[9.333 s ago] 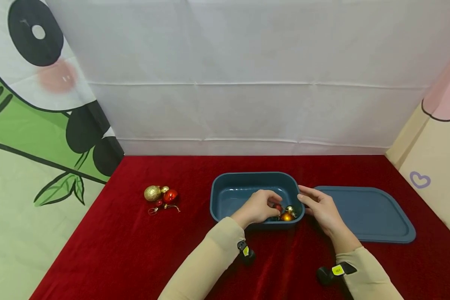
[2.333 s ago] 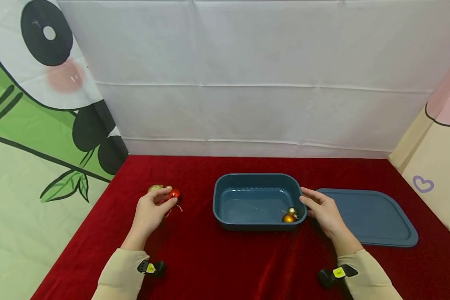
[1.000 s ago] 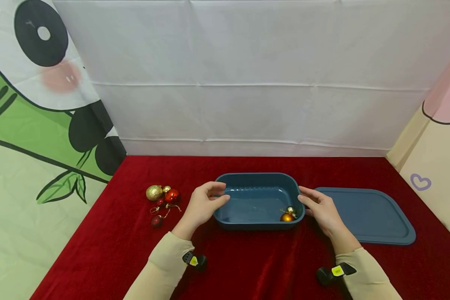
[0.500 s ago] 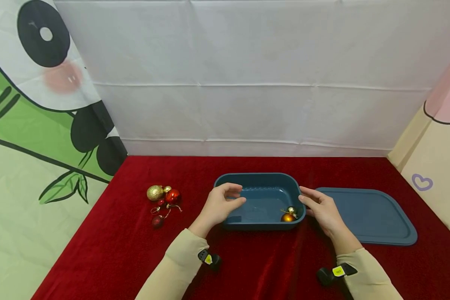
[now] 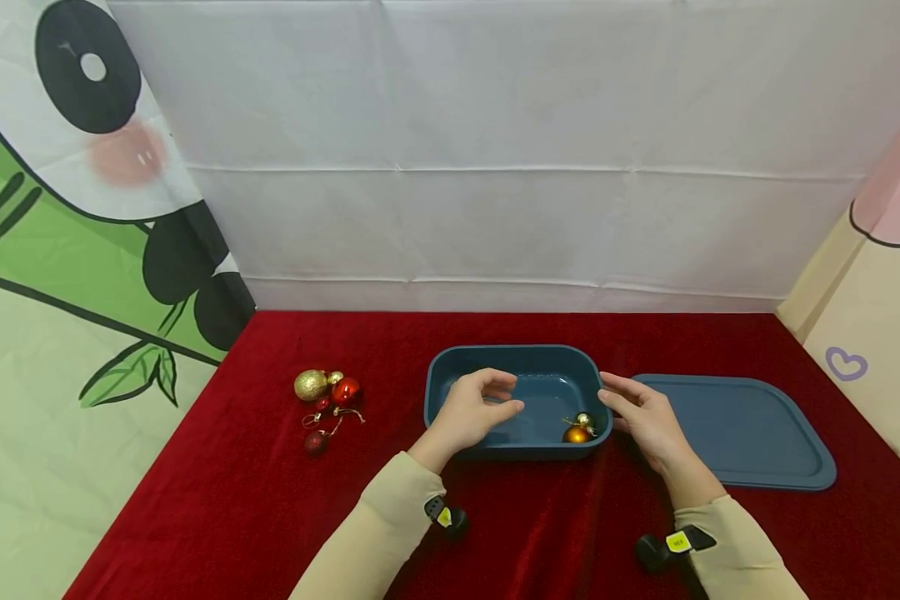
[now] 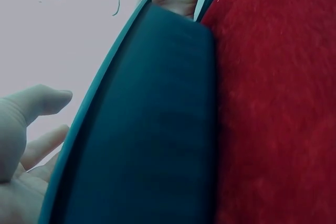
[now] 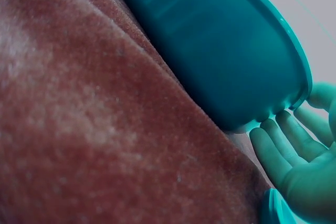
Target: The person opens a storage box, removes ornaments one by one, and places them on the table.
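Observation:
A blue plastic box (image 5: 525,453) stands on the red cloth. In its near right corner lie an orange-gold bauble (image 5: 577,434) and a smaller gold bauble (image 5: 584,419). My left hand (image 5: 471,414) hovers over the box's left half, thumb and fingers apart, holding nothing. At the right end, my right hand (image 5: 647,421) pinches the box's wall; in the right wrist view its thumb is at the rim and its fingers (image 7: 294,137) touch the outside. On the left lie a glittery gold bauble (image 5: 311,385), a shiny red one (image 5: 347,392) and a dark red one (image 5: 316,442).
A flat blue lid (image 5: 742,429) lies right of the box, beside my right hand. A small red bauble (image 5: 323,404) and a small gold bauble (image 5: 335,377) sit within the left group, with loose gold strings. White cloth (image 5: 495,225) hangs behind the table.
The dark red bauble, which my left hand touched in the box, now lies with the left group. Empty, that hand has moved back right over the box. My right hand stays at the box's end.

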### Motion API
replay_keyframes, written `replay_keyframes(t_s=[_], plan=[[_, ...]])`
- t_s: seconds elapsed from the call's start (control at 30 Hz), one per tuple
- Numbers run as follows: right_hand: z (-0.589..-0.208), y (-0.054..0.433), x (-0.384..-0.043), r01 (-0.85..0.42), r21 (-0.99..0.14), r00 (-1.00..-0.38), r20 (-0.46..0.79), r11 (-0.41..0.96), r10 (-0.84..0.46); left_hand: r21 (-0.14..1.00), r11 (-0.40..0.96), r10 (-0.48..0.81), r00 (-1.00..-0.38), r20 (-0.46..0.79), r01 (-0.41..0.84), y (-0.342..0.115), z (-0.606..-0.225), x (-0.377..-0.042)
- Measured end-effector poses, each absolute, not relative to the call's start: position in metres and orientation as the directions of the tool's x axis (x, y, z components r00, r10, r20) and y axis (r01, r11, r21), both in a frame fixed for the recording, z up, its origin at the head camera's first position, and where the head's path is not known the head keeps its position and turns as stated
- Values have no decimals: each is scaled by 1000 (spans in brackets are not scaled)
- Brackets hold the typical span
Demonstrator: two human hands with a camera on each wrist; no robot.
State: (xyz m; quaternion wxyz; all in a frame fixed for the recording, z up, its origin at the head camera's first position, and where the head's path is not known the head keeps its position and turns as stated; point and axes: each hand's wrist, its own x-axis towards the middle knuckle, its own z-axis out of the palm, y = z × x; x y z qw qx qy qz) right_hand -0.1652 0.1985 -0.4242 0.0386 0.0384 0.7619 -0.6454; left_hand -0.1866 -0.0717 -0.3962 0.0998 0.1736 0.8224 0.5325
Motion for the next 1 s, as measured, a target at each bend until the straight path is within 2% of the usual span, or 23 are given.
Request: replay_keyframes(t_s=[1.0], plan=[[-426, 198, -164, 123, -977, -992, -124, 172, 7, 891, 416, 529, -846, -71, 185, -21, -397, -190]])
